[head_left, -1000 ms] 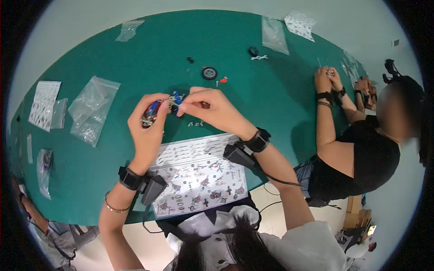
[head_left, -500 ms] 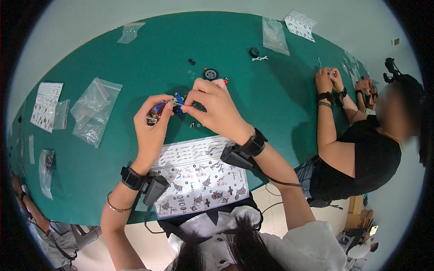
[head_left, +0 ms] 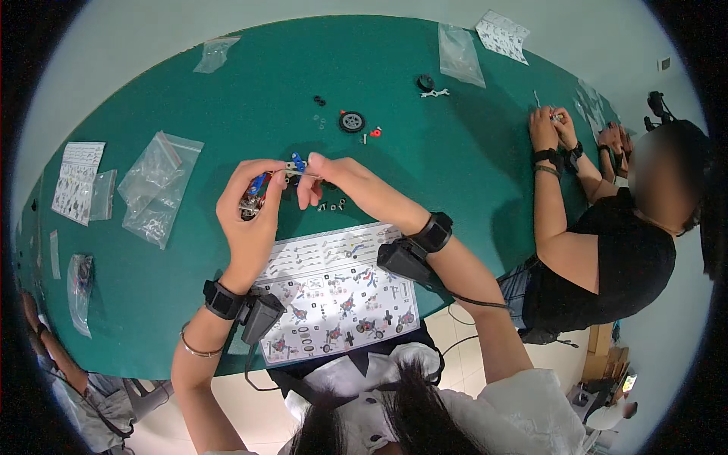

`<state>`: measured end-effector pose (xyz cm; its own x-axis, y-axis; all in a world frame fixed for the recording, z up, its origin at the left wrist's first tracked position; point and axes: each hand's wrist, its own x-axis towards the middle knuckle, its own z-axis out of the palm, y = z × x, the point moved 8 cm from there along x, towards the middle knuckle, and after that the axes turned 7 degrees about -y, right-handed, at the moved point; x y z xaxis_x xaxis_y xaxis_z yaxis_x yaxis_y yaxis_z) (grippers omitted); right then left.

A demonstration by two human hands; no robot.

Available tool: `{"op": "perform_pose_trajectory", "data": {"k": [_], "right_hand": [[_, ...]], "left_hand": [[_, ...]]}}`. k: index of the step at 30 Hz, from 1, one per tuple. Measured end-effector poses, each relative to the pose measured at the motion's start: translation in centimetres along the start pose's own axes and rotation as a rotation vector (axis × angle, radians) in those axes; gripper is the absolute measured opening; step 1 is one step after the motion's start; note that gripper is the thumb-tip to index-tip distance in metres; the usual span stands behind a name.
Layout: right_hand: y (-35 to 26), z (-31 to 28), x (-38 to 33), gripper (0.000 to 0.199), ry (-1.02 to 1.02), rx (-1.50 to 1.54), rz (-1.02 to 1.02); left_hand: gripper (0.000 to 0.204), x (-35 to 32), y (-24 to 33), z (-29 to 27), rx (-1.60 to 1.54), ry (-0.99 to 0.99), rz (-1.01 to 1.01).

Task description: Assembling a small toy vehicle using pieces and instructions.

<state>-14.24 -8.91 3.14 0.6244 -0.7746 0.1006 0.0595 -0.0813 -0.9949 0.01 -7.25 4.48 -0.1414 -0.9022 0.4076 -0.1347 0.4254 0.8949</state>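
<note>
At the tabletop centre: both hands worked together above the green tabletop (head_left: 455, 159), just beyond the instruction sheet (head_left: 334, 292).
Left hand: the left hand (head_left: 246, 208) was curled closed around a small model assembly (head_left: 256, 193) of blue, red and metal parts, raised off the surface.
Right hand: the right hand (head_left: 334, 178) had thumb and forefinger pinched on a thin silver pin (head_left: 299, 173) at the assembly's blue end; other fingers loosely bent.
Risk, dropped part: judged likely if the pinch slackened; the pin was slight and could roll across the cloth.
Risk, scattered pieces: small loose fittings (head_left: 332, 205) lay directly under the right hand, at 6 o'clock from it; a lowered wrist could sweep them off.
Risk, misfit: whether the pin was seated could not be told; forcing it might bend it.
Spare parts: a black wheel (head_left: 352, 121) and a red piece (head_left: 375, 132) lay at 12 o'clock, apart from the hands.
Surface: green, round-edged; clear plastic bags (head_left: 155, 186) at 9 o'clock.
Room: pale floor around the tabletop; a second person (head_left: 607, 250) sat at 3 o'clock, their hands on separate small parts.
</note>
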Motion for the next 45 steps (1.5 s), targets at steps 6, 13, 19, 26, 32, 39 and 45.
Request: {"op": "perform_pose_trajectory", "data": {"k": [6, 13, 19, 26, 32, 39, 45], "right_hand": [[1.0, 0.2, -0.3, 0.041, -0.063, 0.160, 0.081], [1.5, 0.2, -0.4, 0.027, -0.061, 0.021, 0.158], [-3.4, -0.1, -1.2, 0.019, 0.163, -1.069, -0.210], [-3.5, -0.1, -1.2, 0.025, 0.196, -0.888, -0.228], [0.4, -0.5, -0.4, 0.030, 0.149, -0.245, 0.036], [-0.5, 0.3, -0.9, 0.019, 0.128, -0.892, -0.139], [-2.5, -1.0, -1.8, 0.018, -0.018, -0.713, 0.109]], "left_hand": [[0.009, 0.1, 0.3, 0.1, -0.011, 0.019, 0.025], [0.009, -0.1, -0.4, -0.1, -0.031, 0.015, -0.038], [0.012, 0.0, -1.1, 0.2, -0.091, -0.003, -0.126], [0.013, 0.0, -1.9, 0.4, -0.120, -0.017, -0.150], [0.011, 0.0, -1.8, 0.6, -0.121, -0.024, -0.141], [0.015, -0.1, -3.0, 0.9, -0.151, -0.050, -0.213], [0.029, 0.3, -2.5, 1.0, -0.245, -0.084, -0.218]]}}
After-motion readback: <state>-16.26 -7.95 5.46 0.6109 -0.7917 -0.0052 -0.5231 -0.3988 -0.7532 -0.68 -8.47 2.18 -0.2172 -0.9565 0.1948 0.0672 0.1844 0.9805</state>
